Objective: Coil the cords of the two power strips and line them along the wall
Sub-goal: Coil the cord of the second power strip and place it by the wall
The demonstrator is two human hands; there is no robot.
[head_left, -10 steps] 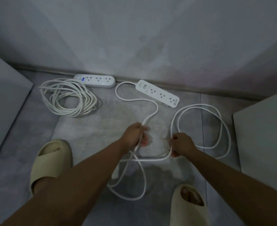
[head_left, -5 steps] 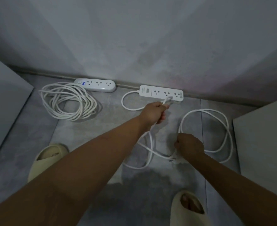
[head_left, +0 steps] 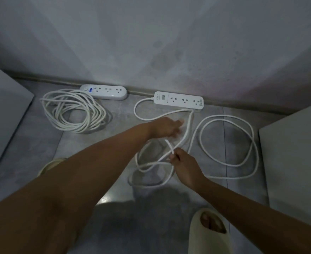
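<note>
Down by the person's feet, a cream slipper (head_left: pixel 211 233) shows on the R foot; the L slipper (head_left: pixel 50 165) is mostly hidden behind the L forearm. Just past that, the right hand (head_left: pixel 186 167) pinches the loose cord (head_left: pixel 189 125) btwn thumb and fingertips, a short bend sticking up above the grip, with slack loops on the floor (head_left: pixel 41 147) around it and a bigger loop off to the R. The left hand (head_left: pixel 166 126) is farther out, fingers stretched flat and let go, motion-blurred; can't tell if the tips touch the cord. Half a sec ago it gripped the cord up by the strip; now it's pulled back. Farther on, the coiled cord (head_left: pixel 74 110) lies at L, and both strips sit along the wall (head_left: pixel 151 43): rounded strip (head_left: pixel 104 91) at L, boxy strip (head_left: pixel 178 99) at R, now parallel to the wall vs angled 1 s ago.
</note>
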